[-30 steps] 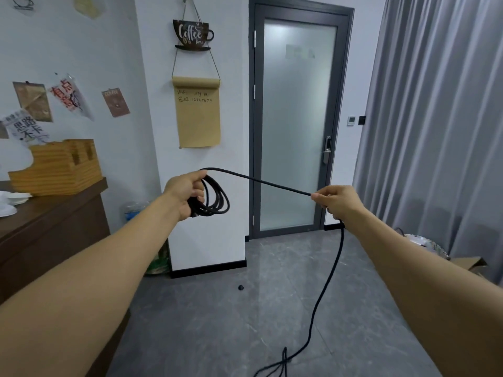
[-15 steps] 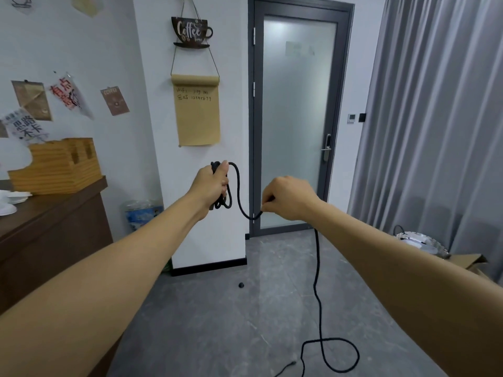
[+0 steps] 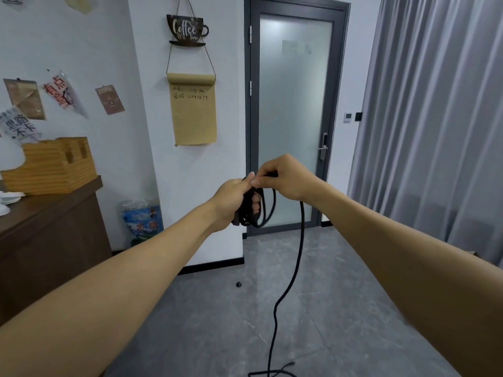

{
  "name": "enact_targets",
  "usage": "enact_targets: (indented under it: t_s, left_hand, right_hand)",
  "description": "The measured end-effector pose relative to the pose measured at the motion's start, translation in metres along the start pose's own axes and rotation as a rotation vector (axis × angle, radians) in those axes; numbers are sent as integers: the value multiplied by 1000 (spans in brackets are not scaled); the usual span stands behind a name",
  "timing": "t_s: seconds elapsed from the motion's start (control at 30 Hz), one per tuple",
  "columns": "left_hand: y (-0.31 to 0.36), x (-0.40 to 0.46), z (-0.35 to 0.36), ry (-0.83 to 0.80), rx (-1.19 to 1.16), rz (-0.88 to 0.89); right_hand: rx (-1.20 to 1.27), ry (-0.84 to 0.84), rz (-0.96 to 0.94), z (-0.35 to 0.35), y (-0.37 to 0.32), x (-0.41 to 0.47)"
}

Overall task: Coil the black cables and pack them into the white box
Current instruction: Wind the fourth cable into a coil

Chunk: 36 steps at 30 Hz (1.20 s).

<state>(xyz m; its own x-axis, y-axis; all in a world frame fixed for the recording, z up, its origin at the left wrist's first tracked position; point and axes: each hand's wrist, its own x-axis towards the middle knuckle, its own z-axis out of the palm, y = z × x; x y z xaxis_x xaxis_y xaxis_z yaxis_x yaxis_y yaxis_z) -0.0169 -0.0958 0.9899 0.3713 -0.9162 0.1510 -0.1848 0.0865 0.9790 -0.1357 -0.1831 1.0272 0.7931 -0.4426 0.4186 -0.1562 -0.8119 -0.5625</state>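
While left hand point(image 3: 231, 198) grips black cable point(image 3: 295, 257) coil | right hand point(image 3: 283, 178) pinches strand | tail reaches floor point(image 3: 217, 322)

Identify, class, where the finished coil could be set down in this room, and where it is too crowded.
Bare grey floor lies between the door, the curtain and the trailing black cable; the small black object marks its left edge. The wooden counter has a bare front strip; its back is crowded by the wooden box and white dishes.
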Motion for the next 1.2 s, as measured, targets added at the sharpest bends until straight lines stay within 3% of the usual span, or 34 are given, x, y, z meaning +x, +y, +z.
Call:
enact_targets:
  t_s: [0.2, 0.37, 0.67, 0.93, 1.2]
  left_hand:
    - [6, -3, 8, -67, -274, -127]
    - [15, -6, 11, -141, -315, -125]
    - [25, -5, 22, -272, -262, -136]
    - [16, 1, 11, -47, -320, -143]
    - [2, 12, -24, 204, -476, -179]
  right_hand:
    - [159, 110, 49, -7, 17, -4]
    - [213, 146, 134, -10, 40, -18]
    - [303, 194, 98, -19, 42, -27]
    - [471, 186, 293, -13, 64, -38]
    - [314, 311, 451, -25, 96, -55]
